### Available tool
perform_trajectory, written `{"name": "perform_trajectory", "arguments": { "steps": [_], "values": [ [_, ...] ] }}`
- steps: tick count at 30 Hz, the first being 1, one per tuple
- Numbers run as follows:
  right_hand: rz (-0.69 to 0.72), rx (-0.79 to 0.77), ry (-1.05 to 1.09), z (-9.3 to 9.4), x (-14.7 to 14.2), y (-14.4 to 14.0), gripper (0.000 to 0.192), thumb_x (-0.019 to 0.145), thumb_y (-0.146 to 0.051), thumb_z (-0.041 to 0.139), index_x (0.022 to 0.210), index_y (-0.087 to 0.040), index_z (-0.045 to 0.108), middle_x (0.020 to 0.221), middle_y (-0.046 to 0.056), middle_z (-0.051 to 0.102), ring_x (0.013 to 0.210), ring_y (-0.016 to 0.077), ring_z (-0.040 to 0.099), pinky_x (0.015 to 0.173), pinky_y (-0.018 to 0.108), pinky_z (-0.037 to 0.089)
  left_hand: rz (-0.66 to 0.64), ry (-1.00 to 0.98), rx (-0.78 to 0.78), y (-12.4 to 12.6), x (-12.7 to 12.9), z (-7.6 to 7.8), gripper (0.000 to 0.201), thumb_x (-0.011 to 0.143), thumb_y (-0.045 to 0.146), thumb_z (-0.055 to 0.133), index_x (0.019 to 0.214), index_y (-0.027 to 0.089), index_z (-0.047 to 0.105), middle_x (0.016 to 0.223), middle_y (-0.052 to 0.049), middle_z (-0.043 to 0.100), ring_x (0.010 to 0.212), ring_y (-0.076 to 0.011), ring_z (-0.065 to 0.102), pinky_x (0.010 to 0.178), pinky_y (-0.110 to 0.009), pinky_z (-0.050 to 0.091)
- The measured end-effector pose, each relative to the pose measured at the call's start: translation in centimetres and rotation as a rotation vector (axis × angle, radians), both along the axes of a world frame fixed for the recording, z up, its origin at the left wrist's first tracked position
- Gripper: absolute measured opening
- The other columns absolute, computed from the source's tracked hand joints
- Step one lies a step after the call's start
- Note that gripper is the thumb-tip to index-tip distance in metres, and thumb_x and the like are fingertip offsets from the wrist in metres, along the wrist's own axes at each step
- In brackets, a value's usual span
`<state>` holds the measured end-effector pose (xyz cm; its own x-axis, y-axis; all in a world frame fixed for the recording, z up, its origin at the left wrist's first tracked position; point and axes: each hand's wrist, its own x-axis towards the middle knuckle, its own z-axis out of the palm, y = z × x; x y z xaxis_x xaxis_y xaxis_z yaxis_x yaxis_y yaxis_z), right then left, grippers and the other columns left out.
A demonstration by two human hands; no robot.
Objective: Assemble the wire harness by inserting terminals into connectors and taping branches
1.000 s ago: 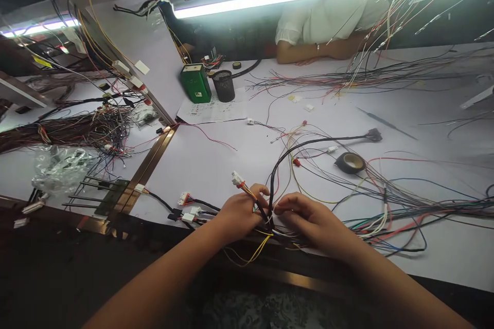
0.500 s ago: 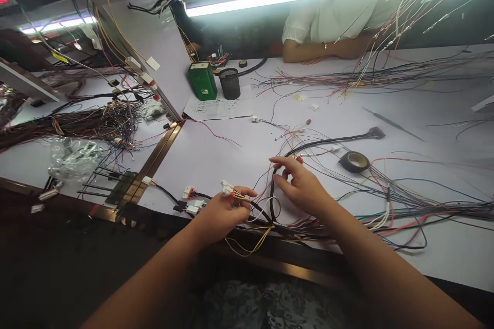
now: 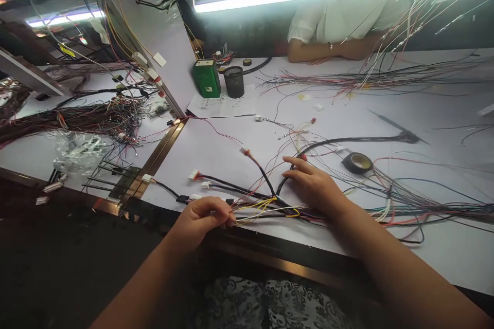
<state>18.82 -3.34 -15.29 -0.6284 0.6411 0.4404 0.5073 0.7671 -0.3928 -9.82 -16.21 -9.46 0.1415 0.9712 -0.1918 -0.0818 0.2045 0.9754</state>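
Near edge: I see the left hand (image 3: 200, 218) pinching thin yellow and white wires (image 3: 257, 208); fingertips hide the ends. Right hand (image 3: 314, 185) rests open and flat on the black harness (image 3: 339, 140). Far tape roll (image 3: 358, 163) lies apart.

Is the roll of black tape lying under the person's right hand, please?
No, the roll of black tape lies apart from the right hand.

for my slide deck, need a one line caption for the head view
Left hand pinches thin wires while right hand presses the harness.
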Motion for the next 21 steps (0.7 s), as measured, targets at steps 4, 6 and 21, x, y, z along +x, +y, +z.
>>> {"name": "perform_trajectory", "arguments": {
  "steps": [4, 6, 21],
  "values": [
    [-0.100, 0.002, -0.098, 0.0, 0.1, 0.8, 0.023, 0.082, -0.012, 0.054, 0.092, -0.023, 0.071, 0.128, 0.010, 0.057, 0.096, 0.0221, 0.064, 0.076, 0.037, 0.054, 0.058, -0.161, 0.145, -1.2, 0.8, -1.2, 0.004, 0.084, 0.021, 0.060, 0.080, 0.022, 0.062, 0.075, 0.000, 0.063, 0.059, -0.0100, 0.052, 0.055, -0.024, 0.041],
    [-0.119, 0.001, -0.108, 1.5, -0.7, 0.5, 0.024, 0.081, -0.011, 0.054, 0.091, -0.023, 0.071, 0.126, 0.010, 0.058, 0.100, 0.0236, 0.062, 0.080, 0.040, 0.053, 0.110, -0.068, 0.124, -0.8, 1.7, -0.7, 0.003, 0.086, 0.021, 0.059, 0.087, 0.023, 0.060, 0.078, 0.001, 0.061, 0.058, -0.0085, 0.049, 0.053, -0.022, 0.039],
    [0.080, -0.649, 0.434, 6.7, -8.5, -4.8, 0.011, 0.087, -0.029, 0.058, 0.089, -0.024, 0.067, 0.084, 0.001, 0.068, 0.078, 0.0138, 0.062, 0.071, 0.027, 0.050, 0.309, -0.229, 0.060, 1.4, 3.0, 1.7, 0.017, 0.082, 0.020, 0.062, 0.099, 0.021, 0.062, 0.105, -0.003, 0.060, 0.077, -0.0107, 0.059, 0.077, -0.026, 0.048]
  ]
}}
